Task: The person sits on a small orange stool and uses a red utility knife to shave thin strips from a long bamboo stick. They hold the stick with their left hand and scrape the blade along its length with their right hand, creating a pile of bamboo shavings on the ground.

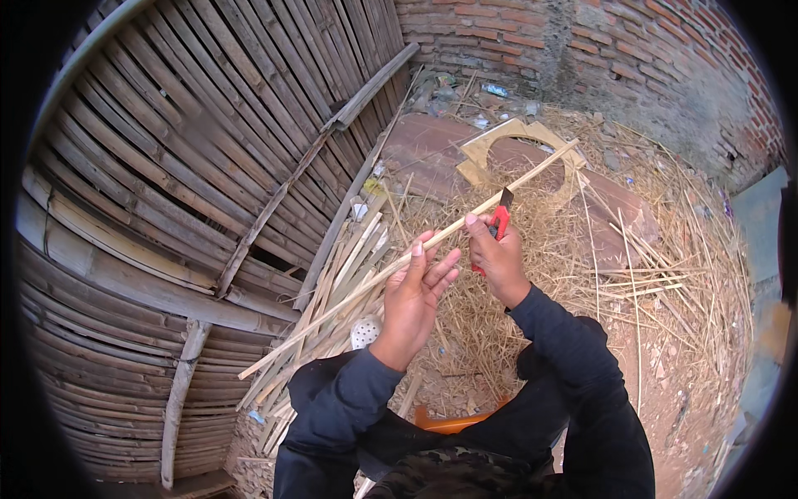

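A long, pale bamboo strip [534, 173] runs slantwise before me, from the lower left up to the far right. My left hand [411, 301] grips it near the middle, thumb laid along it and the other fingers loosely curled, palm turned up. In my right hand [502, 262] is a red utility knife [500, 220], its dark blade standing up against the strip. The right thumb presses on the strip beside the blade. Between my left forearm and the bamboo wall lies a pile of split bamboo strips [353, 262], some partly hidden by my arm.
A slatted bamboo wall [191, 141] rises at left, a brick wall [499, 37] at the back. A yellowish board with a round cut-out [480, 158] lies beyond my hands. Shavings [549, 258] cover the ground. An orange object [453, 422] shows below my legs, a white perforated item [365, 331] beside my left wrist.
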`<state>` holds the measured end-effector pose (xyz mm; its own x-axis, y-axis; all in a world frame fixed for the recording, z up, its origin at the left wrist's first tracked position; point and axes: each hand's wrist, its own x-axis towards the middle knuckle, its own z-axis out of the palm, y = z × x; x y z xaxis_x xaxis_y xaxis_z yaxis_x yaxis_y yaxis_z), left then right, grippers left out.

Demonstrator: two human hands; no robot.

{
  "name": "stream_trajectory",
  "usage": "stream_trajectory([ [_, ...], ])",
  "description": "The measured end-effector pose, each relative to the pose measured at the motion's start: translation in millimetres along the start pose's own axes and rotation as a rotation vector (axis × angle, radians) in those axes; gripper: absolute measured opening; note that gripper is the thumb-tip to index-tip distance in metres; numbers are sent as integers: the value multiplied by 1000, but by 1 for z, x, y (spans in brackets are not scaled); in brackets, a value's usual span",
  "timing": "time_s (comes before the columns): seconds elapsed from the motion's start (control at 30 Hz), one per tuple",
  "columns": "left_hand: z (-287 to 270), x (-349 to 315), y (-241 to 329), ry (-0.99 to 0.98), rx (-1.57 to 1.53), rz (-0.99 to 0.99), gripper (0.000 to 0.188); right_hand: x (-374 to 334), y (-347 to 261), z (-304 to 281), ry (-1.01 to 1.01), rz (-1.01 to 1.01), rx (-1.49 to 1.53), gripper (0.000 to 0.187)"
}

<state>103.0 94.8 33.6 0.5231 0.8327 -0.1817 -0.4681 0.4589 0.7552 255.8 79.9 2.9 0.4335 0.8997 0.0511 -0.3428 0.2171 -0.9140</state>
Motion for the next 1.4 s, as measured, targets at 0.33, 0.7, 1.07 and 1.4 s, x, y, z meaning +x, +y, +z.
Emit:
stream_trajectory([
  [0.33,-3,-76,41,-385,1156,642,25,47,-20,-52,249,-63,183,21],
  [0.7,-77,-32,72,-23,1582,431,24,47,-41,-69,254,-183,83,19],
  [1.07,-48,-51,14,-299,601,-309,31,40,-27,-53,73,30,130,18],
  [1.4,-35,-38,-1,10,673,16,32,8,-11,-25,-227,-380,-1111,53],
])
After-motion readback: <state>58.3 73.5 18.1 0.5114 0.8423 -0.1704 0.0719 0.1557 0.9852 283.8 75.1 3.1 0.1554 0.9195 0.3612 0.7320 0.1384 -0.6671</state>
